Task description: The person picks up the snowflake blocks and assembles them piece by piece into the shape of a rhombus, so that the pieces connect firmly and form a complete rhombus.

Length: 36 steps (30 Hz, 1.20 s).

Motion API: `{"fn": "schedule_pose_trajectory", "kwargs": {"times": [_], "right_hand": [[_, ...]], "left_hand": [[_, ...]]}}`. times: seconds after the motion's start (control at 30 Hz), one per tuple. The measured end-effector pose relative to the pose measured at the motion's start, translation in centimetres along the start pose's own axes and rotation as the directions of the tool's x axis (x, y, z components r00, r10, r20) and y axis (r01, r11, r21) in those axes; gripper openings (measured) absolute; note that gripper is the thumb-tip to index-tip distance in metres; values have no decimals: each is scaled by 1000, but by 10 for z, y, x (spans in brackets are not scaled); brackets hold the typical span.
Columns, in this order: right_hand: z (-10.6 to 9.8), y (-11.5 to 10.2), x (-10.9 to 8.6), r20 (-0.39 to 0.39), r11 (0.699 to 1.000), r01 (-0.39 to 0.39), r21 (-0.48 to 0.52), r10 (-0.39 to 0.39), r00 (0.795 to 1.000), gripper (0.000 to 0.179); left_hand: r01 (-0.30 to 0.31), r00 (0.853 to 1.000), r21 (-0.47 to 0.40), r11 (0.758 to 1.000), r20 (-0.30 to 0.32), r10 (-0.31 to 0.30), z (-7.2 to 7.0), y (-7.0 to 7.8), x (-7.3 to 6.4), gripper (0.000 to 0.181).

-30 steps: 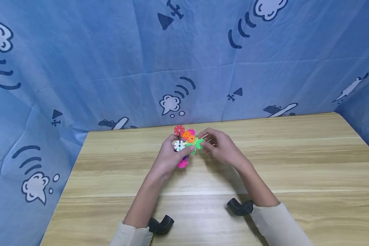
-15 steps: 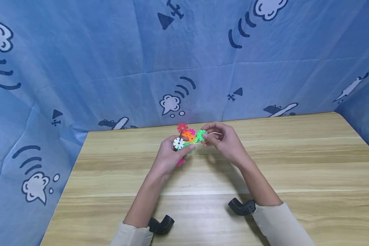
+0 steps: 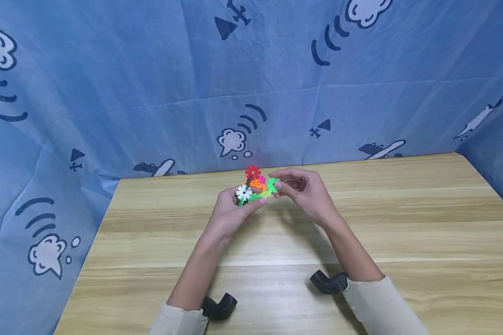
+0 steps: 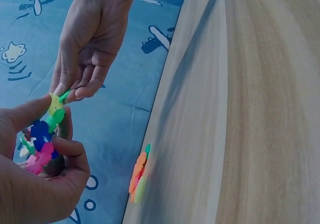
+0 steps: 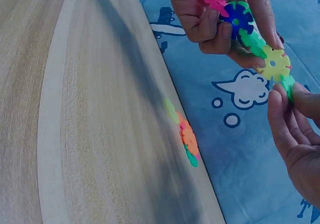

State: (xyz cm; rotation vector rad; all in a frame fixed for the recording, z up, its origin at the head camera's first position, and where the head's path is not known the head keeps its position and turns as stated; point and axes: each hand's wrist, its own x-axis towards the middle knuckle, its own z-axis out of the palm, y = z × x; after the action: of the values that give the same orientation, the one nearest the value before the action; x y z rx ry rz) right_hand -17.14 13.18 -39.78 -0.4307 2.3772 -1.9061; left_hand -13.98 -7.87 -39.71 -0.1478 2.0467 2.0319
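My left hand [image 3: 228,211] grips a joined chain of notched plastic snowflake discs above the table. A white disc [image 3: 244,192] and a red disc [image 3: 253,172] show in the head view. The right wrist view shows a pink disc [image 5: 215,1], a blue disc [image 5: 242,27], a green disc [image 5: 252,43] and a yellow disc [image 5: 281,66] in a row. Thumb and fingers of my right hand [image 3: 306,188] pinch another green disc [image 3: 272,185], which meets the yellow one's edge. My left fingers hide part of the chain.
A small group of loose orange, pink and green discs [image 5: 188,136] lies near the back edge of the wooden table [image 3: 360,223]. Behind it hangs a blue printed curtain [image 3: 276,56]. A black wrist mount [image 3: 220,307] sits at each sleeve.
The right hand has risen slightly with the green disc. The chain has turned in the left hand: its red disc has moved up and right, and the lower pink disc is now mostly hidden.
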Motion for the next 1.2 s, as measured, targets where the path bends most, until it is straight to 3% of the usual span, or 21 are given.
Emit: {"fn": "schedule_pose_trajectory", "kwargs": {"times": [0.13,0.47,0.83,1.03,1.2], "right_hand": [[2,0,0,-16,996,15,87,-14,1000,30],[9,1,0,-59,981,37,192,-27,998,28],[14,1,0,-75,977,-15,213,31,997,26],[17,0,0,-83,979,-15,204,33,996,25],[18,2,0,-78,973,-47,224,66,995,26]], "left_hand": [[-16,1000,-7,1000,3,16,-1,-1,0,29],[-21,1000,-22,1000,21,22,0,0,1,28],[-22,1000,-36,999,-13,21,2,0,0,22],[-66,998,-27,997,-6,66,1,-3,2,19],[-56,998,-43,997,-7,56,1,-4,2,19]]}}
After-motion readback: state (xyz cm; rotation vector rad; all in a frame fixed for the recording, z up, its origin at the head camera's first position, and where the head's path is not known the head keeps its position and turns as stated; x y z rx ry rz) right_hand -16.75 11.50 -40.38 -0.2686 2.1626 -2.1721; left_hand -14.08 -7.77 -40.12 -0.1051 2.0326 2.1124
